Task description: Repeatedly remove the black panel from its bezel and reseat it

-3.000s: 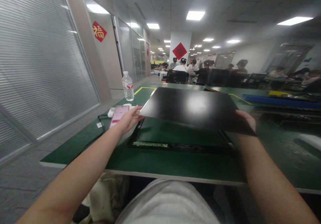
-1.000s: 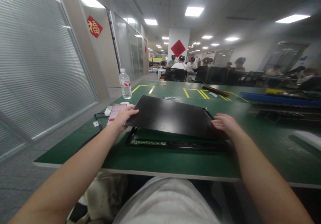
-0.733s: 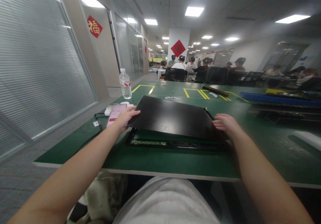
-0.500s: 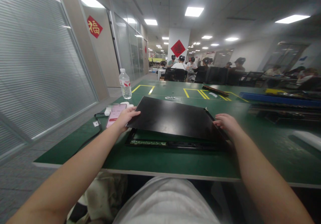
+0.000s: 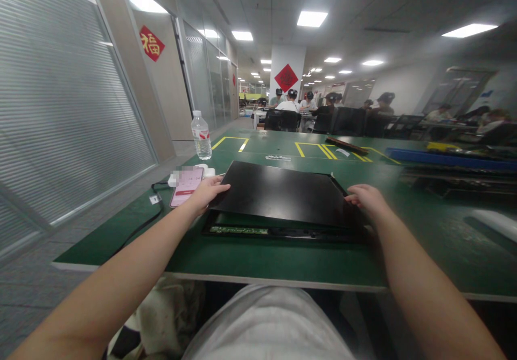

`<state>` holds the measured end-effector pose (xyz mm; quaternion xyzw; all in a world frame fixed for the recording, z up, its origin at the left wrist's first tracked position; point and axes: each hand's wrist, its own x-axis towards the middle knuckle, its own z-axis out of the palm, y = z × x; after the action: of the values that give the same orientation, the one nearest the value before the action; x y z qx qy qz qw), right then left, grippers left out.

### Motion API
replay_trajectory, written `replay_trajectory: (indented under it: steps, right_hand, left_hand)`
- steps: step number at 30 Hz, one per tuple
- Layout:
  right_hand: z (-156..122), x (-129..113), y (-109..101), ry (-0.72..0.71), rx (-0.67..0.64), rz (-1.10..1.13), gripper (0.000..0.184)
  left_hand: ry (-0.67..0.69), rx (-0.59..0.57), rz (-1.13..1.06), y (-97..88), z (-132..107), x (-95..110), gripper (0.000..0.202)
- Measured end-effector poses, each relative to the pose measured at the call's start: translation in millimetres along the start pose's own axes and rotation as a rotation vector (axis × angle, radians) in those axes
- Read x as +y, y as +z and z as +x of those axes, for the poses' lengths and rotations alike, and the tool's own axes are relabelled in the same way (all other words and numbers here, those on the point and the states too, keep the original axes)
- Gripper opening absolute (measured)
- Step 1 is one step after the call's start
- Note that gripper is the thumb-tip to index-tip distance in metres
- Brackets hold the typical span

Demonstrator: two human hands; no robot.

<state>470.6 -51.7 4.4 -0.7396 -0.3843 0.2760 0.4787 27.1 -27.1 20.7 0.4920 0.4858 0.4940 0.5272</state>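
Note:
A glossy black display panel [image 5: 278, 190] lies tilted over a dark frame [image 5: 291, 235], its left side raised higher. My left hand [image 5: 208, 193] grips the panel's left edge, thumb on top and the other fingers underneath. At the opposite edge, my right hand [image 5: 369, 201] has its fingers closed on the panel's side, close to the frame's right rim; its lower fingers are hidden. Below the panel's near edge, a green circuit board strip [image 5: 238, 230] shows along the frame's near side.
Left of the panel are a phone [image 5: 186, 188] with a pink screen, a black cable [image 5: 141, 230] and a water bottle [image 5: 201, 136]. Dark strips and a blue bar [image 5: 436, 159] lie to the right. Yellow tape [image 5: 317, 150] marks the green table [image 5: 283, 263]. Several people sit farther back.
The panel's left side has come down toward the frame and shifted slightly right, along with my left hand. My right hand has stayed nearly in place at the right edge.

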Motion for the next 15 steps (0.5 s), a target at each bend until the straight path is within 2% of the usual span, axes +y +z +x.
replay_trajectory:
  steps: [6, 15]
  right_hand:
    - [-1.4, -0.5, 0.6, -0.01, 0.011, 0.012, 0.008]
    - [-0.3, 0.8, -0.2, -0.027, 0.028, 0.002, 0.006]
  left_hand:
    - [0.003, 0.036, 0.028, -0.8, 2.3, -1.8, 0.027]
    - [0.0, -0.006, 0.023, -0.2, 0.1, -0.2, 0.019]
